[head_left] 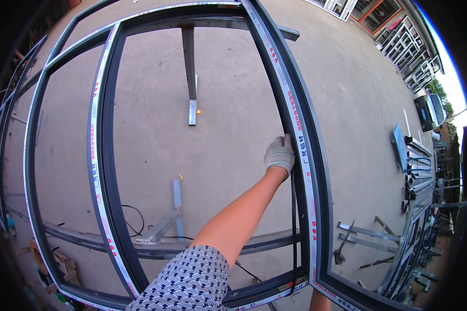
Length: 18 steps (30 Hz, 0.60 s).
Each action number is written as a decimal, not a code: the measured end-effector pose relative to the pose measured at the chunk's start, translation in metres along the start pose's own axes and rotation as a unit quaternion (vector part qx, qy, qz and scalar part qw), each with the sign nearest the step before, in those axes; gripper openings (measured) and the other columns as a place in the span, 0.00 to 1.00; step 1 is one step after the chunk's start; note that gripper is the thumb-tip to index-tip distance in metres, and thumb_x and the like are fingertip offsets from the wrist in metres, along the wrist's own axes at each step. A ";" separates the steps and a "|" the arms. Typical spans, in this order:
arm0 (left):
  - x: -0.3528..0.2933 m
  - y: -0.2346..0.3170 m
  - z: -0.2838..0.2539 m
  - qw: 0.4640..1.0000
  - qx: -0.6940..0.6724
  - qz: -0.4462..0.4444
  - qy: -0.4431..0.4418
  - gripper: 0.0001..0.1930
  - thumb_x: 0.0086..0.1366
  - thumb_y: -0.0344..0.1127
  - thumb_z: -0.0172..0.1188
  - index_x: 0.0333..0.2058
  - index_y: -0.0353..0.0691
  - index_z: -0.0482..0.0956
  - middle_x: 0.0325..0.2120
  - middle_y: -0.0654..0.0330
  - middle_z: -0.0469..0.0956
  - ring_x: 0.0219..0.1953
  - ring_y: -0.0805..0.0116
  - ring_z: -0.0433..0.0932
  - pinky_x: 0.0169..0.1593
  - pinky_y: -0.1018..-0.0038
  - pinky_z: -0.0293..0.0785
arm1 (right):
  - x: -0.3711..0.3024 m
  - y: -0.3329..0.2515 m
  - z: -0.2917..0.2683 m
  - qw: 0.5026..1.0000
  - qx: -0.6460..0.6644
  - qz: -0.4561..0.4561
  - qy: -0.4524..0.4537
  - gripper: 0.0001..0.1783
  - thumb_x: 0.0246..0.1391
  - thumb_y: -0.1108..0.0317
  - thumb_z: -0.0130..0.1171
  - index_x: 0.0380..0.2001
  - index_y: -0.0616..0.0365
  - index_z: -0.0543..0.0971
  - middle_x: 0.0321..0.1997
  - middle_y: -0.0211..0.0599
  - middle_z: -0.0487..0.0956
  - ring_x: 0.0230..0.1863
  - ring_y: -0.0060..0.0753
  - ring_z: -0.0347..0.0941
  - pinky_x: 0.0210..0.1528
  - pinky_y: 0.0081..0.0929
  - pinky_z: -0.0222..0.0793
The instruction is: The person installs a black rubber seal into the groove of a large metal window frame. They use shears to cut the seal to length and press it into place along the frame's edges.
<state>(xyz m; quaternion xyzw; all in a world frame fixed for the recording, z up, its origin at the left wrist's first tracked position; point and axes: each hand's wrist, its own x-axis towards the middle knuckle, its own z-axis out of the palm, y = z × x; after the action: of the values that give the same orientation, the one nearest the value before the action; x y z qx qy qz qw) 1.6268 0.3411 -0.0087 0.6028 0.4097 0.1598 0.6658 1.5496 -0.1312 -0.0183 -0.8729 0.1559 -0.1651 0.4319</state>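
Note:
A large dark window frame [308, 171] with printed protective film lies across the view on supports. My left hand [280, 155], in a pale work glove, is closed at the inner edge of its right-hand upright. From its fingers a thin black rubber strip [294, 217] runs down along that edge to the lower corner. My right hand [338, 264], gloved too, shows low on the right, past that upright; the frame's lower bar crosses in front of its wrist. It grips a slim pointed tool [343, 243] with a dark handle, whose kind I cannot make out.
Metal trestle bars [254, 243] pass beneath the frame, and a trestle leg [189, 62] stands farther off. A black cable [140, 220] lies on the concrete floor. Metal profiles [419, 176] and a blue panel [399, 147] sit at the right, with a parked vehicle [429, 111] beyond.

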 end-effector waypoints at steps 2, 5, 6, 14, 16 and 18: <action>-0.009 -0.012 0.006 0.999 -0.019 0.030 0.002 0.26 0.73 0.51 0.43 0.41 0.33 0.80 0.39 0.40 0.81 0.45 0.42 0.79 0.50 0.56 0.73 | 0.004 0.010 -0.005 1.000 0.007 -0.005 0.005 0.18 0.54 0.71 0.70 0.43 0.61 0.73 0.32 0.35 0.81 0.31 0.23 0.77 0.35 0.23 0.76; -0.011 -0.010 0.004 0.998 0.051 0.032 -0.010 0.26 0.73 0.52 0.41 0.42 0.33 0.80 0.40 0.39 0.81 0.45 0.41 0.78 0.50 0.55 0.73 | 0.009 0.025 -0.008 1.000 0.008 -0.014 0.013 0.19 0.53 0.70 0.71 0.43 0.61 0.73 0.32 0.35 0.80 0.31 0.23 0.77 0.34 0.23 0.76; -0.009 -0.004 0.002 0.996 0.080 0.024 -0.011 0.27 0.74 0.52 0.41 0.42 0.34 0.80 0.40 0.39 0.81 0.45 0.41 0.78 0.50 0.55 0.73 | 0.006 0.023 -0.007 1.000 0.006 -0.011 0.015 0.19 0.53 0.70 0.71 0.43 0.61 0.73 0.32 0.35 0.80 0.31 0.24 0.77 0.34 0.23 0.76; 0.006 -0.007 0.002 0.999 0.028 0.002 -0.037 0.28 0.74 0.55 0.38 0.46 0.37 0.79 0.43 0.40 0.81 0.48 0.39 0.78 0.53 0.52 0.73 | 0.001 0.005 0.000 1.000 0.025 -0.001 0.002 0.20 0.53 0.68 0.72 0.43 0.61 0.73 0.31 0.35 0.80 0.30 0.24 0.76 0.34 0.23 0.76; -0.002 -0.016 0.007 0.999 0.024 0.037 -0.028 0.27 0.74 0.55 0.39 0.47 0.37 0.78 0.43 0.40 0.80 0.48 0.39 0.78 0.53 0.52 0.72 | -0.002 -0.001 -0.001 1.000 -0.003 0.005 0.003 0.21 0.52 0.68 0.72 0.43 0.61 0.73 0.31 0.35 0.80 0.30 0.24 0.77 0.33 0.24 0.75; -0.006 -0.017 0.011 0.998 0.034 0.043 -0.015 0.27 0.73 0.53 0.43 0.42 0.32 0.80 0.38 0.39 0.81 0.44 0.42 0.80 0.50 0.56 0.73 | 0.004 0.015 -0.006 1.000 -0.009 0.001 0.015 0.21 0.52 0.68 0.73 0.44 0.61 0.73 0.31 0.35 0.80 0.30 0.24 0.77 0.33 0.24 0.75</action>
<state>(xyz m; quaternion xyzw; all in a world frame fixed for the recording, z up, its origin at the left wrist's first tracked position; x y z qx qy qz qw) 1.6267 0.3261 -0.0234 0.6442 0.3785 0.1647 0.6439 1.5484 -0.1453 -0.0265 -0.8737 0.1649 -0.1766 0.4222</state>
